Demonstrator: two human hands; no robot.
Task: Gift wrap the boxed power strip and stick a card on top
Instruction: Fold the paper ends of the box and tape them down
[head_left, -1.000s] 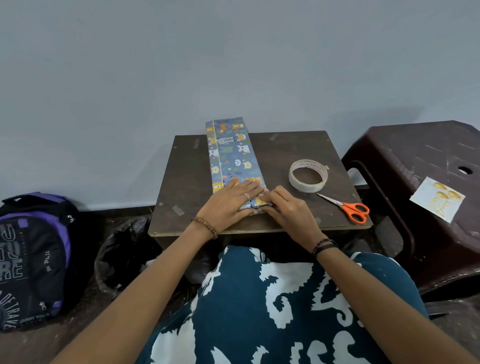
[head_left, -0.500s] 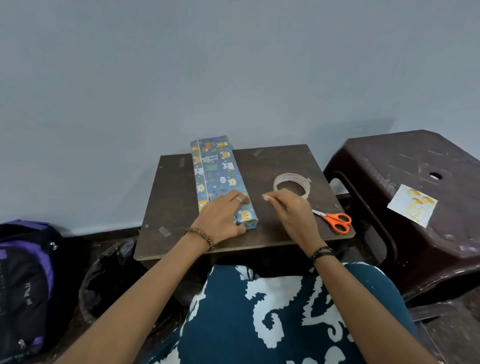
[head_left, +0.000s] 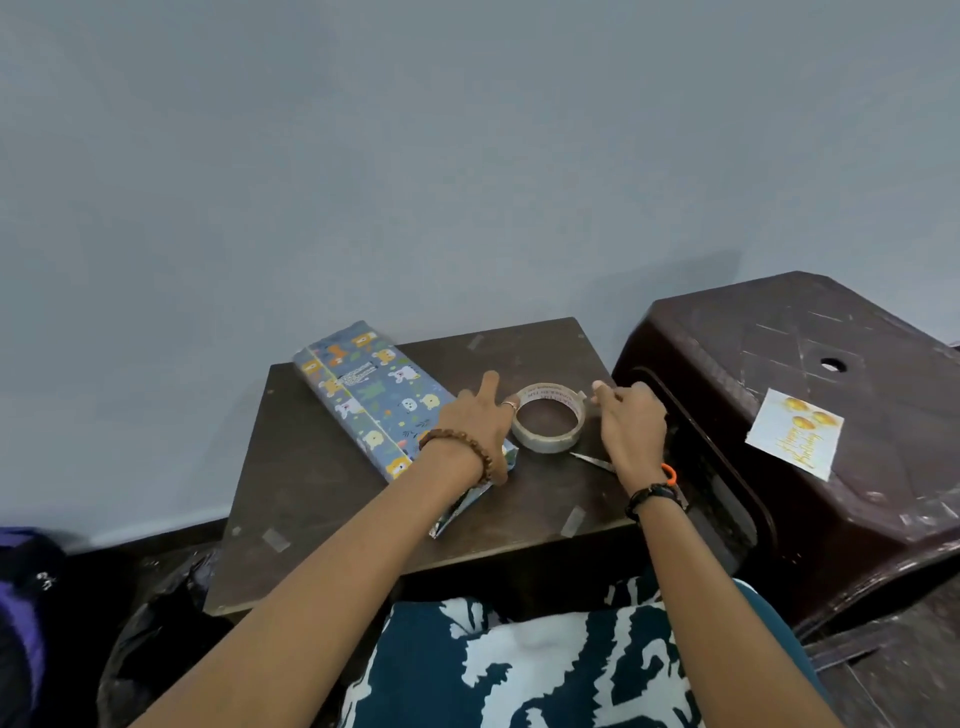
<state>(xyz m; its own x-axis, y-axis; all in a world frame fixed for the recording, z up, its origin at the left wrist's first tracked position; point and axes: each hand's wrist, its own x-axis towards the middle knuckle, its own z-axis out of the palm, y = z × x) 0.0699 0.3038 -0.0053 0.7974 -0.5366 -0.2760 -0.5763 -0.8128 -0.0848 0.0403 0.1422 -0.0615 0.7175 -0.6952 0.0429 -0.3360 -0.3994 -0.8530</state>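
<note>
Wrapped box (head_left: 374, 402) under left hand (head_left: 475, 421)

Head view looks down, close over table (head_left: 332, 499).

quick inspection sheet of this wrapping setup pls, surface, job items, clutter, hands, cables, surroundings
surface: small dark wooden table, scuffed, old tape bits stuck on it
job's things: wrapped box lies on the table, near end flap unfolded; tape roll flat beside it; birthday card on the brown plastic stool
clutter: scissors, mostly hidden under the right wrist
grippers: left hand rests over the box's near end, fingers at the roll; right hand at the roll's loose tape end
cables: nothing seen
surroundings: plain grey wall, backpack on the floor at left
</note>
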